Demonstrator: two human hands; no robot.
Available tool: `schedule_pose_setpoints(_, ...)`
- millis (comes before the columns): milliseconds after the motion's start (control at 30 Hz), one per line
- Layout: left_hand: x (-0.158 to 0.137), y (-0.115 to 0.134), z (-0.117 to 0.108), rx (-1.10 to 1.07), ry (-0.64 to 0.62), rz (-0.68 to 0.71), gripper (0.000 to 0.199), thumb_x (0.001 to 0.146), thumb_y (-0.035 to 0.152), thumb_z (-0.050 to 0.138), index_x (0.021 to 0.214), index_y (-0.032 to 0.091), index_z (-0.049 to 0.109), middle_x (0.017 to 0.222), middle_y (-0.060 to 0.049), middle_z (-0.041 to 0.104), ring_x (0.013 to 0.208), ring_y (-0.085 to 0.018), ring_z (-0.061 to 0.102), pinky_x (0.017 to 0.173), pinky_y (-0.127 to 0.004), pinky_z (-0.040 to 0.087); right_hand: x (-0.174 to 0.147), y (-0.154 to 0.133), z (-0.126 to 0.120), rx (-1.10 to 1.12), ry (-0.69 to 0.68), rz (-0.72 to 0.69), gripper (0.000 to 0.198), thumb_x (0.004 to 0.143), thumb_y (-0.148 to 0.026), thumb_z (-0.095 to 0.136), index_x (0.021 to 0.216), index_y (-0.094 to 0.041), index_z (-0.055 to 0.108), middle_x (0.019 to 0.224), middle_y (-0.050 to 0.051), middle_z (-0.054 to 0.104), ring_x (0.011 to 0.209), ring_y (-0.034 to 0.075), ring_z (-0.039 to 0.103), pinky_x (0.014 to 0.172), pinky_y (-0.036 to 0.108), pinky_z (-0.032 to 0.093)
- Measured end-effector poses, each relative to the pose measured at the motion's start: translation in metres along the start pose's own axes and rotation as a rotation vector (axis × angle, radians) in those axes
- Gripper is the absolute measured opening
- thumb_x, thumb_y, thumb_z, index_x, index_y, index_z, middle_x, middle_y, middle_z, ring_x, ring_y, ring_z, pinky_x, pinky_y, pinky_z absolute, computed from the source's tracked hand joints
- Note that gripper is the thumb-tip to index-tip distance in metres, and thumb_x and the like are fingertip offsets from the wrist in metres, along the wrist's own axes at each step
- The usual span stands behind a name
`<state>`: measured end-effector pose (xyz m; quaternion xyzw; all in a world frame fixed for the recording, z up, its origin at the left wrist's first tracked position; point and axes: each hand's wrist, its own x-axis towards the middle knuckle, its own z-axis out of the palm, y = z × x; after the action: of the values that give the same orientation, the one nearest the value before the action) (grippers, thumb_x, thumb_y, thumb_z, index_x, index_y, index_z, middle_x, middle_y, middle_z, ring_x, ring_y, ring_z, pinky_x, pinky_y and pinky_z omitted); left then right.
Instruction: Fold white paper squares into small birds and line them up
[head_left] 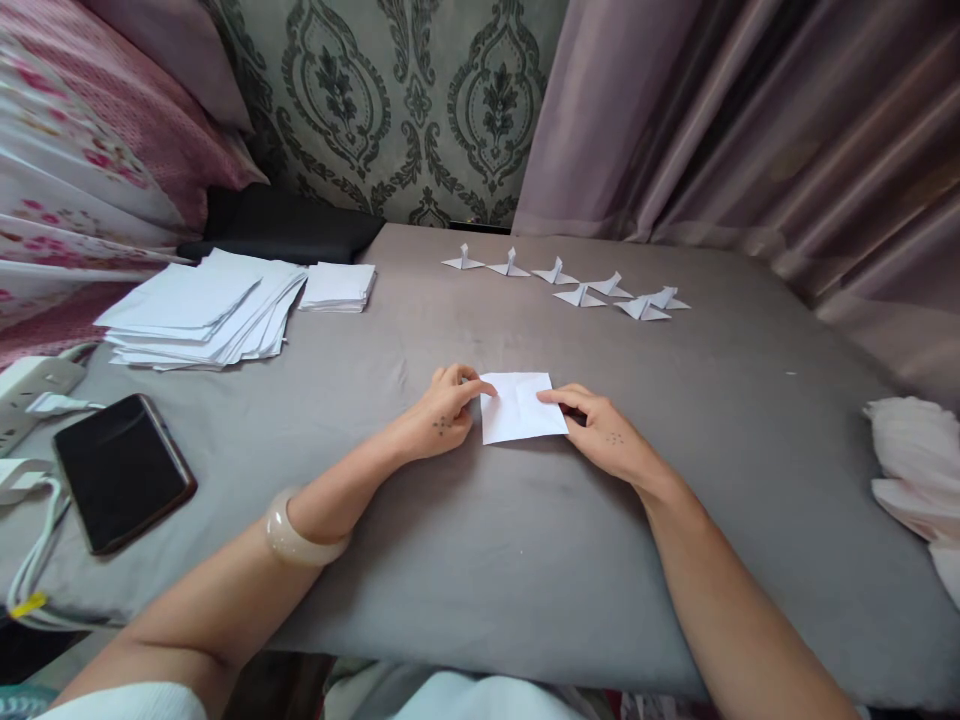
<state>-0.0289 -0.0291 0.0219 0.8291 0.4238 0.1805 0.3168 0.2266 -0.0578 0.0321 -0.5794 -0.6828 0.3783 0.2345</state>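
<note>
Ok, so I've got one small white sheet btwn my hands, roughly mid-surface, straight in front of me. My L hand grips its L edge: one digit lies over the top, the other fingers curl in. My R hand pinches the R edge, a finger on top, thumb tucked lower, partly hidden. Faint creases show in the ppr; can't tell if it's flat on the grey cloth or held a bit off it.

Beyond the sheet, slightly to R, are 7 folded ppr birds, approx. in two uneven rows, wings out; the two at the far R overlap in view. Over on the L, a big loose stack of white ppr, edges uneven, w/ a smaller, neater pile just beside it. Nearer me, far L: a dark-screened device, face up, next to a white power strip w/ a plug in it, plus white cables running down to a yellow tie.

Pale bangle on my L forearm. At the back: black pad, patterned wallpaper, mauve curtain to the R. Floral fabric hangs far L; crumpled pale cloth sits at the R edge.
</note>
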Motion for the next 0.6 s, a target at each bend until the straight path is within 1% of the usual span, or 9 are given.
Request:
schedule_pose_setpoints(67, -0.001, 0.001, -0.001, -0.012, -0.014, 0.006, 0.06, 0.07, 0.003, 0.044, 0.124, 0.027, 0.056, 0.12, -0.01, 0.046, 0.109, -0.026, 0.043, 0.094, -0.045, 0.043, 0.003, 0.003, 0.001, 0.102, 0.024, 0.021, 0.033, 0.082, -0.026, 0.057, 0.114, -0.025, 0.068, 0.119, 0.003, 0.062, 0.099, 0.017, 0.061, 0.089, 0.031, 0.046)
schedule_pose_setpoints(133, -0.001, 0.002, -0.002, -0.029, -0.031, -0.004, 0.06, 0.07, 0.004, 0.047, 0.125, 0.027, 0.055, 0.121, -0.01, 0.045, 0.108, -0.026, 0.043, 0.092, -0.043, 0.044, 0.006, 0.006, 0.005, 0.133, 0.083, 0.03, 0.031, 0.079, -0.029, 0.062, 0.109, -0.025, 0.07, 0.114, 0.003, 0.064, 0.093, 0.017, 0.061, 0.086, 0.032, 0.047)
schedule_pose_setpoints(233, 0.0, 0.003, -0.004, -0.05, -0.04, -0.016, 0.06, 0.07, 0.005, 0.049, 0.125, 0.029, 0.055, 0.124, -0.01, 0.044, 0.109, -0.026, 0.043, 0.089, -0.041, 0.046, 0.009, 0.008, 0.011, 0.09, 0.175, 0.021, 0.024, 0.081, -0.032, 0.059, 0.1, -0.025, 0.072, 0.103, 0.003, 0.066, 0.085, 0.016, 0.06, 0.08, 0.032, 0.046)
schedule_pose_setpoints(367, 0.001, 0.002, -0.005, -0.057, -0.039, -0.019, 0.055, 0.071, 0.006, 0.05, 0.12, 0.029, 0.059, 0.126, -0.009, 0.044, 0.111, -0.026, 0.043, 0.088, -0.039, 0.046, 0.009, 0.008, 0.017, -0.061, 0.24, 0.02, 0.022, 0.084, -0.039, 0.058, 0.093, -0.027, 0.074, 0.094, 0.003, 0.063, 0.073, 0.015, 0.056, 0.074, 0.033, 0.045)
schedule_pose_setpoints(467, 0.002, 0.001, -0.002, -0.06, -0.002, -0.021, 0.043, 0.075, 0.011, 0.055, 0.114, 0.027, 0.062, 0.124, -0.008, 0.046, 0.11, -0.025, 0.043, 0.089, -0.039, 0.046, 0.007, 0.007, 0.019, -0.162, 0.303, 0.014, 0.023, 0.084, -0.042, 0.059, 0.083, -0.025, 0.074, 0.093, 0.003, 0.059, 0.072, 0.015, 0.055, 0.073, 0.033, 0.045)
schedule_pose_setpoints(533, 0.004, 0.002, 0.001, -0.066, 0.048, -0.033, 0.029, 0.08, 0.02, 0.059, 0.108, 0.025, 0.065, 0.122, -0.009, 0.049, 0.108, -0.025, 0.044, 0.088, -0.039, 0.045, 0.007, 0.007, 0.019, -0.179, 0.31, 0.014, 0.023, 0.084, -0.043, 0.059, 0.081, -0.024, 0.073, 0.094, 0.003, 0.058, 0.075, 0.016, 0.055, 0.074, 0.033, 0.045)
schedule_pose_setpoints(600, 0.008, 0.004, 0.005, -0.071, 0.12, -0.063, 0.018, 0.085, 0.03, 0.059, 0.097, 0.021, 0.068, 0.117, -0.009, 0.053, 0.104, -0.024, 0.045, 0.086, -0.038, 0.046, 0.006, 0.006, 0.019, -0.175, 0.309, 0.029, 0.024, 0.084, -0.044, 0.059, 0.079, -0.023, 0.071, 0.094, 0.003, 0.058, 0.075, 0.016, 0.056, 0.074, 0.033, 0.045)
